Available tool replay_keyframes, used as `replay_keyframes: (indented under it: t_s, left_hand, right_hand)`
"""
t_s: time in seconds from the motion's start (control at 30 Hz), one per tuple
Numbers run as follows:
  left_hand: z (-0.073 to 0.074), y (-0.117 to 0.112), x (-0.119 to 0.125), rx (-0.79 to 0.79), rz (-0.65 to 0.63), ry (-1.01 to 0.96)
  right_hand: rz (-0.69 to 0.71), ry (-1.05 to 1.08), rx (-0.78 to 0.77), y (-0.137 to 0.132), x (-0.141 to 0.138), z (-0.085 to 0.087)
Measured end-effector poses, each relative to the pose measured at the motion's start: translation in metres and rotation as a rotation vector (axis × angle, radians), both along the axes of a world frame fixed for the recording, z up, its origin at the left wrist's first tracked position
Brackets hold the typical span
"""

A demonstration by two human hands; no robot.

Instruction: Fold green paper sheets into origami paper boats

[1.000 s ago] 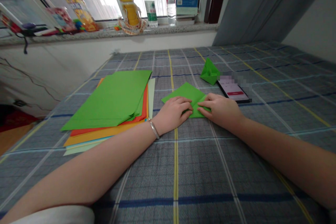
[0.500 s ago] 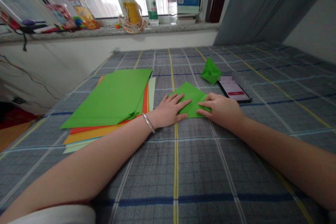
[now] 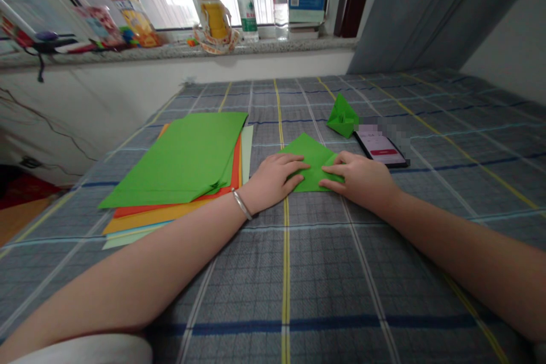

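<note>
A partly folded green paper (image 3: pixel 313 154) lies flat on the plaid bedsheet (image 3: pixel 324 273) in front of me. My left hand (image 3: pixel 273 179) rests on its left part with the fingers pressed down on a fold. My right hand (image 3: pixel 362 179) presses the paper's right part with its fingertips. Both hands lie flat on the sheet and neither lifts it. A silver bracelet (image 3: pixel 241 203) sits on my left wrist.
A stack of coloured sheets (image 3: pixel 183 165), green on top, lies to the left. A finished green paper shape (image 3: pixel 342 116) and a phone (image 3: pixel 379 148) sit behind my right hand. Bottles (image 3: pixel 245 0), boxes and clutter line the windowsill (image 3: pixel 179 52).
My left hand slid left across the paper with the fingers spread, then drew them back together on the fold. The right hand stayed in place.
</note>
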State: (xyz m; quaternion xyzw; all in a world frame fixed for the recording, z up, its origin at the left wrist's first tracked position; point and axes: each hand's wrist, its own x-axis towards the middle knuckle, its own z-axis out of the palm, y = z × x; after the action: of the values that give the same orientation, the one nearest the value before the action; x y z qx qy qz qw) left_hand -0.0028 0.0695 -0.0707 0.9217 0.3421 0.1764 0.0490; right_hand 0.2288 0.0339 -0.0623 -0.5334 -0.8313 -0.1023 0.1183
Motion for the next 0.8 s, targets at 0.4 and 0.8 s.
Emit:
replay_keyframes:
  t_s: [0.4,0.8]
  left_hand:
    - [0.007,-0.006,0.016,0.059,-0.023,0.145]
    - [0.009,-0.004,0.017,0.032,0.027,0.154]
  right_hand:
    - [-0.011,-0.018,-0.021,0.0,-0.002,0.003]
    - [-0.016,-0.042,-0.18,0.009,0.007,0.011]
